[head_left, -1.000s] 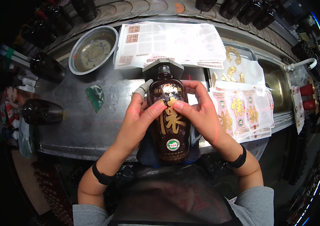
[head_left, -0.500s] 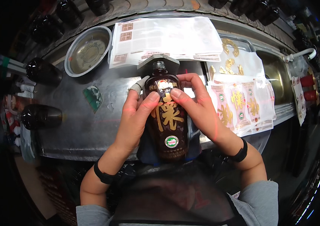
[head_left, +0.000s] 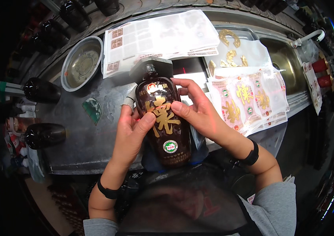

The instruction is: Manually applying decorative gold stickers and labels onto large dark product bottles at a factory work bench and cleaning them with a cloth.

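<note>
Bottle [head_left: 167, 134] | glossy dark brown, round-shouldered; gold character [head_left: 162, 115] | grip: left hand [head_left: 128, 133], right hand [head_left: 198, 113] holding its sides

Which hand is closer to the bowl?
Left. In the picture, the left hand is below and right of the bowl; the right hand is farther right, with the bottle between them.

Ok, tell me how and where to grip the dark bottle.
Best cup the dark bottle by both flanks below its shoulders, left hand from the left, right hand from the right. Its neck points away from the person, its body looks rounded and its gold lettering faces up, so side grips should leave most visible.
</note>
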Demonstrator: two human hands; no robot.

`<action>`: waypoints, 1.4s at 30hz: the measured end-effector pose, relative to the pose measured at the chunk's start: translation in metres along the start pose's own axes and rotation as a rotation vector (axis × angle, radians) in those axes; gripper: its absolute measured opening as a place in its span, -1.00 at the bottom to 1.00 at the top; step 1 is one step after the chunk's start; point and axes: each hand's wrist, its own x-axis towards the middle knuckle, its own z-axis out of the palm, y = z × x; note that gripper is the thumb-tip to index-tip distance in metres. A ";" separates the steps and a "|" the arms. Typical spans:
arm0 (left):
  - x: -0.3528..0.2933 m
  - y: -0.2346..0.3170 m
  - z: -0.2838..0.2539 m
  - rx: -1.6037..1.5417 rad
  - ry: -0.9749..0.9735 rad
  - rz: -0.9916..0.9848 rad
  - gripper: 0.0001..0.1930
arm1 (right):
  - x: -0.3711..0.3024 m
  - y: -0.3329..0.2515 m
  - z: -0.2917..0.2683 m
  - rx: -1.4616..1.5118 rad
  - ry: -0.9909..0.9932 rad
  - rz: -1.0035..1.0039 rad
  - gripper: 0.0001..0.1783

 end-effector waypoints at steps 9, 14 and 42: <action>0.001 -0.002 -0.003 -0.004 -0.014 0.009 -0.21 | -0.001 0.003 0.001 0.033 0.005 -0.002 -0.29; 0.001 -0.004 -0.004 -0.020 -0.019 0.020 -0.19 | -0.001 0.002 -0.001 0.012 -0.008 0.009 -0.30; -0.009 -0.010 -0.013 -0.005 -0.098 0.006 -0.01 | -0.013 0.007 -0.009 -0.097 -0.054 0.014 -0.16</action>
